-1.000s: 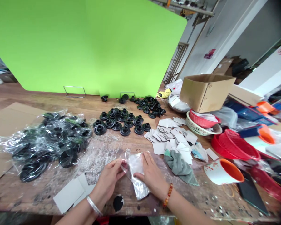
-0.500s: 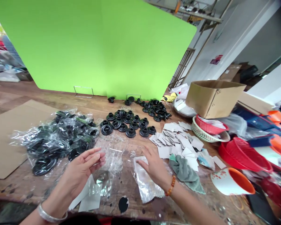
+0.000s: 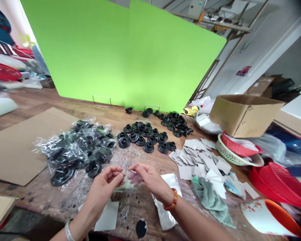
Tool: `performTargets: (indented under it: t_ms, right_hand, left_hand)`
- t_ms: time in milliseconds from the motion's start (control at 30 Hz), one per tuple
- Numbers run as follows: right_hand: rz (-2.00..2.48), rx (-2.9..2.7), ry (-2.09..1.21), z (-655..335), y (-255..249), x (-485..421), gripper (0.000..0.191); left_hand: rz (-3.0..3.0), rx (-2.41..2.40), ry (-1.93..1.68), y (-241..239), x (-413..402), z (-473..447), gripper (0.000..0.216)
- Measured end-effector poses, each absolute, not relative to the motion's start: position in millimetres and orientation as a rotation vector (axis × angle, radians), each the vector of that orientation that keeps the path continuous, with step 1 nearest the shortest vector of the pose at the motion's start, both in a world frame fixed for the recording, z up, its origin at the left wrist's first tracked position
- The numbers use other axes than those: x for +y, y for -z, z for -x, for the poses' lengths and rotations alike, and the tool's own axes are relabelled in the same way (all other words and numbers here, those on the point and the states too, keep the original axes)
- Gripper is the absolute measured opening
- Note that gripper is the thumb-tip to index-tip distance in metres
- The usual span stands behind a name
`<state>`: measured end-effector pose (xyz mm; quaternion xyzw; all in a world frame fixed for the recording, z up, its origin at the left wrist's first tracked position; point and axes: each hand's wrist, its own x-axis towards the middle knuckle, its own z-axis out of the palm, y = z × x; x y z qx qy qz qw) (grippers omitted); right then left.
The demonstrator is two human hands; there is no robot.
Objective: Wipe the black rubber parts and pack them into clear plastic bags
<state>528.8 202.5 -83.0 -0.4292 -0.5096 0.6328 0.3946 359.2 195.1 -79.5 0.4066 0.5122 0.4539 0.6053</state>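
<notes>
My left hand (image 3: 107,182) has its thumb and fingers pinched on the top of a thin clear plastic bag (image 3: 126,184). Facing it, my right hand (image 3: 146,177) has its fingertips closed at the bag's other edge, some of them seen through the film. The bag is nearly see-through, so its outline is hard to make out. Under my right wrist lies a stack of flat clear bags (image 3: 165,214). Black round stepped parts wrapped in clear plastic (image 3: 82,147) are heaped beyond my left hand. Bare black stepped parts (image 3: 148,147) stand farther back.
Grey-white cards (image 3: 188,157) are scattered at the right, beside a grey-green cloth (image 3: 210,201). Baskets, a cardboard box (image 3: 240,115) and an orange-lined white container (image 3: 266,216) line the right side. Cardboard (image 3: 22,144) lies at left; a green panel (image 3: 120,57) stands behind.
My right hand has left the stack of flat bags and come over to the bag in my left hand. Both hands are now close together. The view has turned slightly left.
</notes>
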Motion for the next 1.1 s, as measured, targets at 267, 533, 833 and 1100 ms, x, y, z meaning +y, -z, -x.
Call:
performTargets:
  t_ms: [267,533,833,1100]
  right_hand:
    - [1.279,-1.389,-1.376,-526,83,200,0.031]
    - [0.93,-0.832,-1.901,-532,89,203,0.045]
    - [1.302,-1.57,-1.4,-569,101,248,0.067]
    - [1.481,-1.871,-0.667,-604,111,317,0.033]
  left_hand:
    - [-1.023,1.227,-0.965,83,198,-368,0.036]
    - [-0.878,1.122,-0.851,93,198,-369,0.039]
    - [-0.626,0.806,-0.838,82,216,-363,0.021]
    - [-1.165,1.11,-0.873,79,226,-371,0.027]
